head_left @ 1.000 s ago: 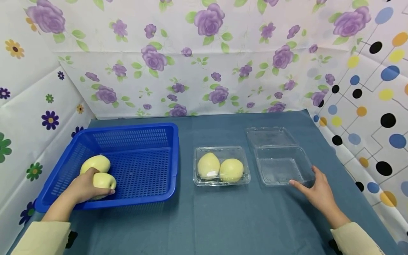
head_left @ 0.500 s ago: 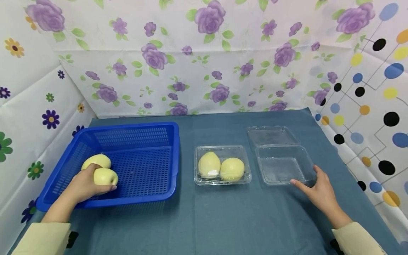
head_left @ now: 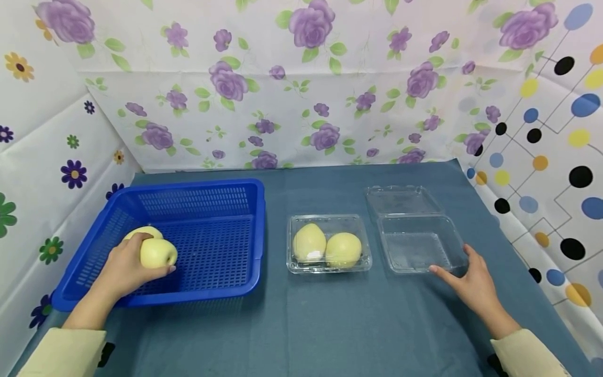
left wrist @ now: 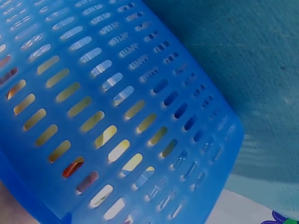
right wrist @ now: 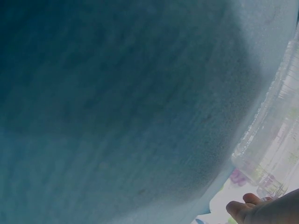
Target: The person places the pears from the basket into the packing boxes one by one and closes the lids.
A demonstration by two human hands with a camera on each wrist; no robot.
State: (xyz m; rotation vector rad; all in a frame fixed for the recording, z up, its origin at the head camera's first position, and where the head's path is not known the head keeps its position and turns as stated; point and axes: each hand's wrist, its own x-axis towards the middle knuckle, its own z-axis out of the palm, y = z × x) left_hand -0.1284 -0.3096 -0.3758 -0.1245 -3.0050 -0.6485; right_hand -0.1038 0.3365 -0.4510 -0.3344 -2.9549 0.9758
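In the head view my left hand grips a pale yellow-green apple inside the blue plastic basket, thumb beneath it and fingers over its far side. Another apple sits just behind, partly covered. The left wrist view shows mostly the basket's slotted wall, with yellow behind some slots. My right hand holds the front right corner of a clear plastic clamshell box, thumb at the front side and fingers at the right. This box is empty, its lid folded back.
Between basket and open box stands a second clear box, closed, with two apples inside. A blue-grey cloth covers the table. Patterned cloth walls rise behind and on both sides.
My left hand has raised its apple slightly and shifted it a little right, covering more of the apple behind. The right hand and both boxes stay in place.
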